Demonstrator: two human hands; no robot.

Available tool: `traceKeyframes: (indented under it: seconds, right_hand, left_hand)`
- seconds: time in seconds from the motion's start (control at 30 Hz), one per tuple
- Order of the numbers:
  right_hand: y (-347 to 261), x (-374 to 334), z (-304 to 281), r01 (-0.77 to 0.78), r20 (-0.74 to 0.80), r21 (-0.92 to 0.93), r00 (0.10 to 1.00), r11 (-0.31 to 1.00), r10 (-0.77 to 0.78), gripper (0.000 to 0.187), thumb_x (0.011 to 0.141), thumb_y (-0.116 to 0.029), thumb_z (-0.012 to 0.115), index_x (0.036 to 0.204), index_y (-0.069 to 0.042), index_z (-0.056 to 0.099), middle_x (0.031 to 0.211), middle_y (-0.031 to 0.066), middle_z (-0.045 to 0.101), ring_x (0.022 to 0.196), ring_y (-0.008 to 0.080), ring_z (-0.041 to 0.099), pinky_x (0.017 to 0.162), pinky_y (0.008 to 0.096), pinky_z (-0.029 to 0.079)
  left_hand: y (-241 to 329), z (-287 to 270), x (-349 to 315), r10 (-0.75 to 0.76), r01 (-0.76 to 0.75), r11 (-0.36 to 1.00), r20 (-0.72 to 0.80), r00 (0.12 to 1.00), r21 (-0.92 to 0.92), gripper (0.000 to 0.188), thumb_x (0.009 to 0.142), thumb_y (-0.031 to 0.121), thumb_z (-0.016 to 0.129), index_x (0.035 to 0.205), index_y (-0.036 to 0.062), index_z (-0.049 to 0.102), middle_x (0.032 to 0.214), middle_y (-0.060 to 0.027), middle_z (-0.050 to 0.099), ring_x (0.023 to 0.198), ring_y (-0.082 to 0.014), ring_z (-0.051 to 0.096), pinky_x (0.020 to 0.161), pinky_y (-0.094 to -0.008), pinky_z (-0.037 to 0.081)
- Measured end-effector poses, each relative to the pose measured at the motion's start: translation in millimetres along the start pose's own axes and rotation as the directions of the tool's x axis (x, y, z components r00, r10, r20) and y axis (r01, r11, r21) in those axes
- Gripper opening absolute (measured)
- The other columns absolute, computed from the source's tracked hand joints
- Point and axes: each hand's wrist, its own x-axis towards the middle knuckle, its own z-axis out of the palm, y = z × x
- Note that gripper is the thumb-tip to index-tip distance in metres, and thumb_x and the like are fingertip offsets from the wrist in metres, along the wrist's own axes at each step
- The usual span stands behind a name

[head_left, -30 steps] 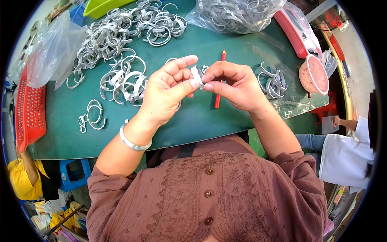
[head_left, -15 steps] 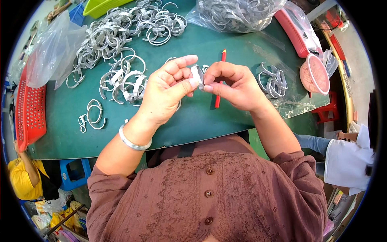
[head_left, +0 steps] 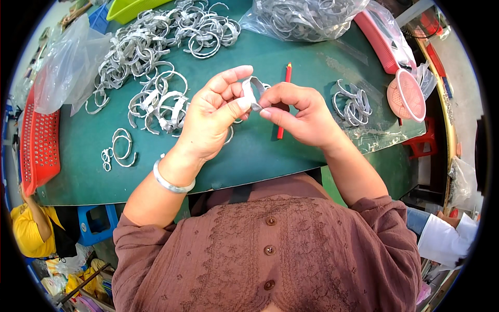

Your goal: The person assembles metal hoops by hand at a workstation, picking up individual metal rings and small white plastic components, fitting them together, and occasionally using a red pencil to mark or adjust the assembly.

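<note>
Between my two hands is a thin grey ring-shaped strip (head_left: 247, 89), held up over the green table. My left hand (head_left: 208, 117) pinches one side of it with thumb and fingers, the index finger raised. My right hand (head_left: 306, 114) grips the other side between thumb and index finger. Under the right hand lies a red pencil (head_left: 280, 132), partly hidden by the fingers. A small pile of similar grey rings (head_left: 352, 104) lies to the right of that hand. Left of my left hand is a loose pile of rings (head_left: 158, 106), with a big heap of them (head_left: 135, 52) behind it.
A clear bag full of rings (head_left: 306, 21) lies at the back. Red baskets (head_left: 39, 151) and an empty clear bag (head_left: 70, 62) stand at left; a pink basket (head_left: 404, 96) is at right. Other people, one in yellow (head_left: 31, 231), one in white (head_left: 442, 239), are beyond the table (head_left: 249, 161).
The ring has turned in my fingers and shows more of its curved inside. Both hands have shifted slightly left. The person in white at the right has moved lower in view.
</note>
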Motion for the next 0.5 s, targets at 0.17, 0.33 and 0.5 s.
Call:
traceKeyframes:
  seconds: [0.17, 0.33, 0.5]
  right_hand:
    - [-3.3, -0.1, 2.9, 0.147, -0.068, -0.231, 0.984, 0.962, -0.166, 0.010, 0.071, -0.001, 0.062, 0.080, -0.003, 0.059, 0.069, 0.0069, 0.056, 0.060, 0.0187, 0.054, 0.055, 0.0279, 0.043]
    - [0.4, 1.6, 2.9, 0.300, -0.043, -0.474, 0.931, 0.828, -0.361, 0.014, 0.067, -0.001, 0.063, 0.079, -0.005, 0.057, 0.068, 0.0065, 0.054, 0.062, 0.0237, 0.052, 0.054, 0.0318, 0.043]
    - [-2.5, 1.1, 3.5, 0.357, 0.006, -0.628, 0.891, 0.691, -0.454, 0.016, 0.063, -0.001, 0.062, 0.078, -0.006, 0.056, 0.070, 0.0046, 0.053, 0.063, 0.0223, 0.052, 0.054, 0.0323, 0.043]
  left_hand:
    - [-1.8, 2.3, -0.1, 0.036, -0.036, 0.999, -0.029, 0.999, 0.000, 0.042, 0.081, 0.004, 0.057, 0.121, 0.0016, 0.043, 0.086, -0.0006, 0.054, 0.076, -0.0063, 0.050, 0.065, -0.0185, 0.041]
    - [-0.4, 4.0, 0.0, 0.031, -0.028, 0.998, -0.055, 0.998, 0.054, 0.042, 0.082, 0.002, 0.053, 0.122, 0.0000, 0.041, 0.092, -0.0055, 0.055, 0.078, -0.0097, 0.052, 0.068, -0.0210, 0.044]
    - [0.2, 3.9, -0.2, 0.040, -0.035, 0.997, -0.064, 0.997, 0.071, 0.039, 0.083, 0.002, 0.053, 0.121, 0.0011, 0.043, 0.095, -0.0072, 0.057, 0.079, -0.0108, 0.054, 0.070, -0.0219, 0.046]
